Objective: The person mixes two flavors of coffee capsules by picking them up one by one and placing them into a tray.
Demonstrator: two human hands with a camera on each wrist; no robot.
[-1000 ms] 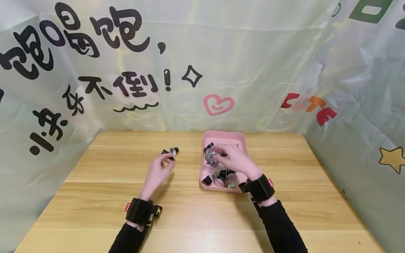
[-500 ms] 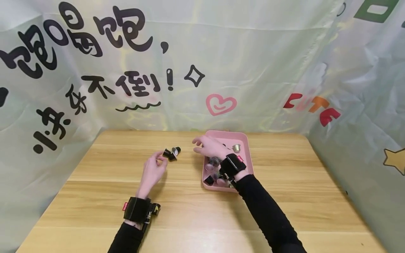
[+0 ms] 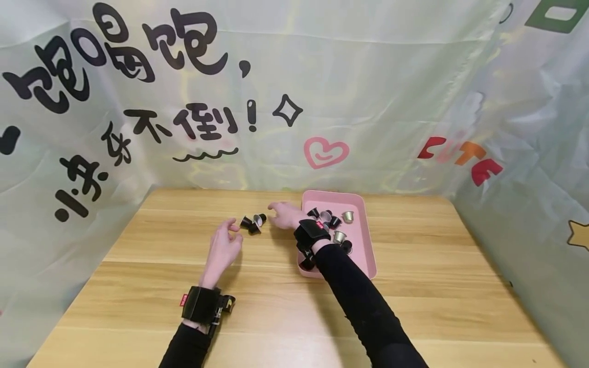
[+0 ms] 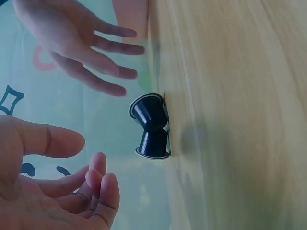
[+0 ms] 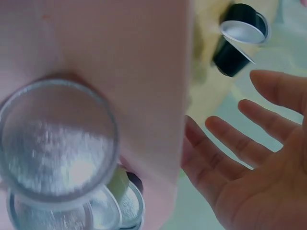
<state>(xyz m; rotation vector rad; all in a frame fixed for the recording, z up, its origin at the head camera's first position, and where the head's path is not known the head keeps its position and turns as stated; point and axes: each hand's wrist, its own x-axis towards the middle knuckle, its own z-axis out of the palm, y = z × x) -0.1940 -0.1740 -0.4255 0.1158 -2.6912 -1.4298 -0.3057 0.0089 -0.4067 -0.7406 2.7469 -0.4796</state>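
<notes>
A little cluster of black coffee capsules [image 3: 254, 229] lies on the table between the two hands; one turns its silver lid up. My left hand [image 3: 225, 249] hovers just left of them, fingers loosely bent, holding nothing; in the left wrist view its thumb and fingertips stay apart from the capsules [image 4: 152, 115]. On the other side, my right hand [image 3: 286, 215] reaches over the left rim of a pink tray [image 3: 365, 255], its fingers spread and holding nothing. The right wrist view shows that palm [image 5: 259, 182] bare beside the tray wall, near the capsules [image 5: 232, 55].
Inside the tray lie several black and gold capsules [image 3: 347, 217], partly hidden by the right wrist. A large silver capsule lid [image 5: 57, 143] looms close in the right wrist view. The wooden table [image 3: 276, 317] meets a printed cloth backdrop [image 3: 368, 102] behind.
My right hand has gone from over the tray leftward to beside the capsule cluster. My left hand, first touching the capsules, has drawn back slightly. The head view has shifted a little.
</notes>
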